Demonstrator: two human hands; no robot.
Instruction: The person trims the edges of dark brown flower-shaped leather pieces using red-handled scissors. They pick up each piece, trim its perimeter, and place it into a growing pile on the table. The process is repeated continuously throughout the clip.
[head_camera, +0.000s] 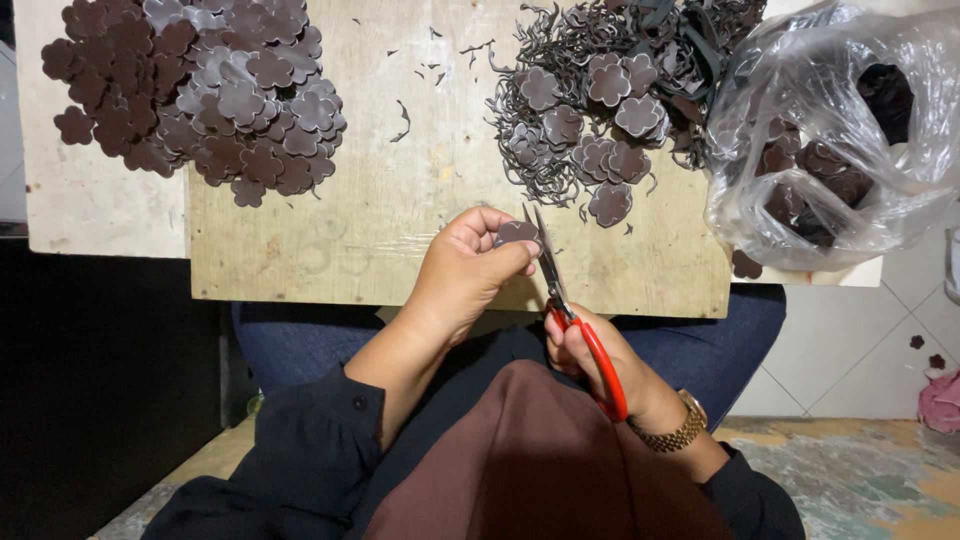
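Board: a pale wooden board (400, 200) lay across the person's lap and carried nearly everything else in view.
Plastic bag: a clear, crumpled bag (840, 130) sat at the board's right end, with dark flower-shaped pieces showing through it.
Trimmed pile: a broad heap of dark brown flower shapes (200, 90) covered the board's far left corner.
Scrap pile: a tangle of thin dark offcuts (560, 110), mixed with several more flower pieces, lay at the far middle-right, just beside the bag.
Left hand: the left hand (465, 270) was closed, fingers and thumb pinching a single flower piece over the near edge of the board.
Right hand: the right hand (590, 355) was clenched through the red handles of the scissors, a gold-coloured watch (678, 432) on its wrist.
Scissors: the scissors (560, 300) pointed away from the body, blades slightly parted, their edge right against the held piece.
Flower piece: the small dark flower piece (518, 233) sat between the left fingertips, touching the blades, well apart from both piles.
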